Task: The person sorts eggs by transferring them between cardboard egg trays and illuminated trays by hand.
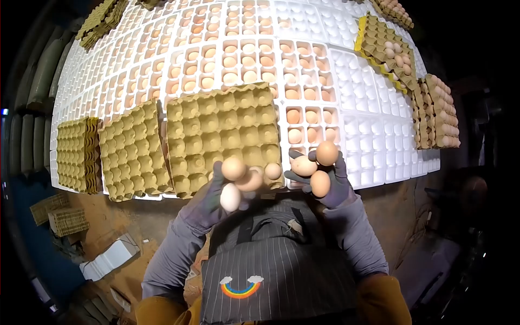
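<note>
My left hand [208, 203], gloved in grey, is wrapped round several brown eggs [233, 168], a paler egg [230, 197] among them. It is over the front edge of a pulp egg tray [216, 127], where a single egg [273, 171] lies near the right corner. In my right hand [340, 181], also gloved, are three eggs: a brown egg [326, 153] on top, a speckled egg [303, 166] and a lower egg [320, 184]. Just beyond that hand is a white compartment tray [282, 116], its upper cells filled with eggs.
Rows of egg-filled white trays [221, 51] stretch back and left. At right are white trays [374, 146] with bare cells. Stacked pulp trays [76, 154] stand front left; egg-loaded pulp trays [436, 111] stand at the right edge. A broken white foam piece [111, 257] lies on the floor.
</note>
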Demonstrator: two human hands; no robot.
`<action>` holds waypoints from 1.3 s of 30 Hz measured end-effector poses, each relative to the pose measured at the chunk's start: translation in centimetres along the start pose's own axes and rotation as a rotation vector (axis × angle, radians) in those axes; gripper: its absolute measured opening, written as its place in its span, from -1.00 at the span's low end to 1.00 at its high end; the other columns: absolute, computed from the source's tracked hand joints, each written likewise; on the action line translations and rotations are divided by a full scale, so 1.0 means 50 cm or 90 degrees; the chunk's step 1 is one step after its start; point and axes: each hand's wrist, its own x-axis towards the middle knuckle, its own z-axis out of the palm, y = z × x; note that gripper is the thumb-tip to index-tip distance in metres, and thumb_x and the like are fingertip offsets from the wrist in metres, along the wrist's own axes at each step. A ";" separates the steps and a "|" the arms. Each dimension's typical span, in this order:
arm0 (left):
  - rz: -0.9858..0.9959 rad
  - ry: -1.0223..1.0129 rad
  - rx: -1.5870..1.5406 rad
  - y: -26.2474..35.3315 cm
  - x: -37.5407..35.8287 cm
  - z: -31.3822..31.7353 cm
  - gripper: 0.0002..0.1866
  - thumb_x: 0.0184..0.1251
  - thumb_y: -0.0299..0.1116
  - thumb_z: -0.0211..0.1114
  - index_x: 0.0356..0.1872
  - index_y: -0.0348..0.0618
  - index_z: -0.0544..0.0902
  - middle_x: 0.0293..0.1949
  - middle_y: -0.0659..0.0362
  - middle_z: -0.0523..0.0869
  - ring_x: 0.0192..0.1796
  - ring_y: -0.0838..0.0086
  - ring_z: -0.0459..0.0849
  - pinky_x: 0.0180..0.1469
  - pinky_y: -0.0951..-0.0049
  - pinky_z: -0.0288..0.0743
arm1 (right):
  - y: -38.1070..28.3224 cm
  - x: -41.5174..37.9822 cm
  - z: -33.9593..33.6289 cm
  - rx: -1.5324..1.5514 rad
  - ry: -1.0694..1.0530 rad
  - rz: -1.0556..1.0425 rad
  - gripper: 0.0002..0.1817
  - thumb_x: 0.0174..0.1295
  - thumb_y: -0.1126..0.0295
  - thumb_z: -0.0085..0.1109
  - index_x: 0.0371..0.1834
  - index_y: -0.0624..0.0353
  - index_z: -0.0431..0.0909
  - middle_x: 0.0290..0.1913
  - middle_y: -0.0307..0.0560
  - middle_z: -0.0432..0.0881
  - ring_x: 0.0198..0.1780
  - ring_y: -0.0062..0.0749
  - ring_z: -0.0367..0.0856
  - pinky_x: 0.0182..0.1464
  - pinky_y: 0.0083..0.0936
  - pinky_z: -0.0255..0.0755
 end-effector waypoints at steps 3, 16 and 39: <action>0.041 -0.035 0.294 -0.023 0.046 0.055 -0.21 0.36 -0.33 0.42 0.50 -0.16 0.17 0.20 0.09 0.59 0.05 0.40 0.68 0.14 0.40 0.58 | -0.057 -0.062 -0.064 -0.176 0.086 0.013 -0.58 0.34 0.47 0.24 0.23 0.14 0.36 0.36 0.29 0.43 0.28 0.12 0.58 0.19 -0.02 0.62; 0.249 0.124 1.118 -0.287 0.350 0.367 -0.53 0.19 -0.15 0.49 0.13 0.02 0.66 0.26 -0.06 0.52 0.18 0.00 0.61 0.13 0.12 0.59 | -0.156 -0.264 -0.415 -1.021 0.295 -0.114 -0.48 -0.01 0.23 0.52 0.08 0.01 0.64 0.33 0.14 0.45 0.18 0.08 0.55 0.06 -0.20 0.60; 0.221 -0.026 0.290 -0.332 0.483 0.426 -0.35 0.53 -0.29 0.21 0.53 -0.21 0.21 0.34 0.01 0.54 0.36 0.31 0.54 0.38 0.39 0.43 | -0.150 -0.056 -0.582 -1.071 0.109 -0.475 -0.55 0.18 0.44 0.24 0.18 0.03 0.53 -0.05 -0.12 0.54 0.11 -0.22 0.49 0.33 -0.24 0.32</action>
